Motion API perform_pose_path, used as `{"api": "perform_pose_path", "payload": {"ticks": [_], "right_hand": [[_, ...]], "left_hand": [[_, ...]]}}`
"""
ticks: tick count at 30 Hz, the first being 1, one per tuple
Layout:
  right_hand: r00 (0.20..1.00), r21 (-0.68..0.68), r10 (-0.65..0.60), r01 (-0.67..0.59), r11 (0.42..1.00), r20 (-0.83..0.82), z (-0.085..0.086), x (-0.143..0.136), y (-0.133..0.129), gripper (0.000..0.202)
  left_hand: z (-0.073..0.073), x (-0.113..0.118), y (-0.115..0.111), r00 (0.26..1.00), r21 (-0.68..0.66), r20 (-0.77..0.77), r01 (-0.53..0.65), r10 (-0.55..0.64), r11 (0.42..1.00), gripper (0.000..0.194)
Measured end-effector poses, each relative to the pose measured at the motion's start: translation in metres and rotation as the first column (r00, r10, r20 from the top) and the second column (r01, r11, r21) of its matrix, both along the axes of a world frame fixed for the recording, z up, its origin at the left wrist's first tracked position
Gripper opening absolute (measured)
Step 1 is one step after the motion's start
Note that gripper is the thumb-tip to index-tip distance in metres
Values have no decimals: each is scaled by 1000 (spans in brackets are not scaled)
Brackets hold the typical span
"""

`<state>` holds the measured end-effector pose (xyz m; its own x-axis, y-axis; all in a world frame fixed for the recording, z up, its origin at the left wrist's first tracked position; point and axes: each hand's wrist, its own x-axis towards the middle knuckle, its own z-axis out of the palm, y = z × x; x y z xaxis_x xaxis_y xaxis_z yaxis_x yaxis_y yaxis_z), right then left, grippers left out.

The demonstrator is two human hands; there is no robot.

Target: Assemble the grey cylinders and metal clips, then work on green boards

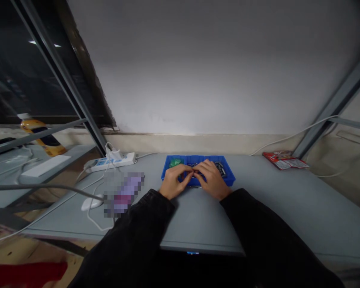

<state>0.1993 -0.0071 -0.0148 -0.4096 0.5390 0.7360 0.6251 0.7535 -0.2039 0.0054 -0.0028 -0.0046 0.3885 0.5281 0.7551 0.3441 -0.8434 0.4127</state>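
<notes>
Carefully now, your left hand (pixel 171 181) and right hand (pixel 213 180) have their tips pressed close together, over the front of the middle part of the blue tray (pixel 229 179). You may be pinching something tiny, but your fingers hide it, so I cannot tell. If your tips slip apart, a tiny bit could drop and get lost in the loose bits (pixel 192 164) just under them. It could also hop over the front edge and roll on the gray surface (pixel 276 204). The green bits (pixel 175 162) sit in the tray's left part and the dark bits (pixel 220 169) in its right part, so a slip to either side could mix things up. Your hands are low and near the tray's front wall, so a bump with a wrist might push it or tip it. A thin shiny thing (pixel 195 187) lies just in front of the tray, where a hand could knock it away. Your left sleeve (pixel 151 206) is also near a white cord (pixel 102 229), and a pull back could snag it.
</notes>
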Motion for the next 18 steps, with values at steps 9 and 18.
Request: {"api": "perform_pose_path", "payload": {"ticks": [9,18], "right_hand": [[997,37,-20,23,999,-68,6,-1,-5,14],[997,50,9,-5,999,-74,3,-2,-4,16]], "left_hand": [[2,0,0,999,-36,22,-46,46,998,10],[-3,-3,4,998,-64,-10,-55,54,996,12]]}}
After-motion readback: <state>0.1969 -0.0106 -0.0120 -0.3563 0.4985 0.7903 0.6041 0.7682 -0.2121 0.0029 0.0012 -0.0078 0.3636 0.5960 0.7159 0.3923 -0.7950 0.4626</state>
